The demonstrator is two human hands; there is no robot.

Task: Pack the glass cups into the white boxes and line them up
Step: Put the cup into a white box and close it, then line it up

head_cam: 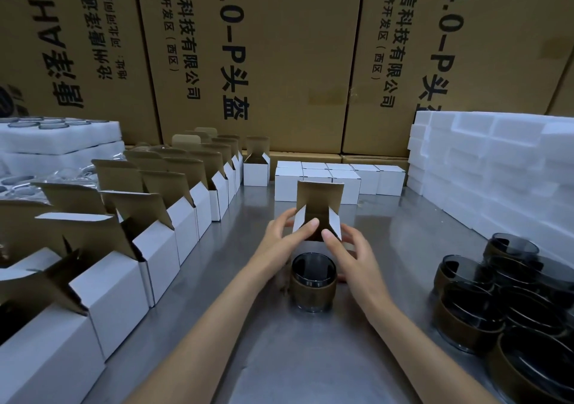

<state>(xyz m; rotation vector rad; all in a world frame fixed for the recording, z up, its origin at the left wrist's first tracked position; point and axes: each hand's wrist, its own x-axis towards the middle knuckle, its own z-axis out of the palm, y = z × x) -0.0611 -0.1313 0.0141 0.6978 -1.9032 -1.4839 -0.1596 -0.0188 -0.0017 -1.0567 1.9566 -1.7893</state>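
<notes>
Stacked brown cartons [257, 61] wall off the steel table [279, 357]. From the head view, the left hand [281, 237] and right hand [349, 248] both grip one open white box [318, 214], flaps up. A glass cup [313, 282] stands just beneath, near the wrists. Whether the box already holds a cup, I can't tell. Best steady the box, spread the flaps, then lower the cup in straight.

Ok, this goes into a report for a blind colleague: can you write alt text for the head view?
Two hands, left hand and right hand, hold an open white box above a dark glass cup standing on a metal table. Open boxes line the left side, closed boxes stand behind, and more cups cluster at right.
</notes>
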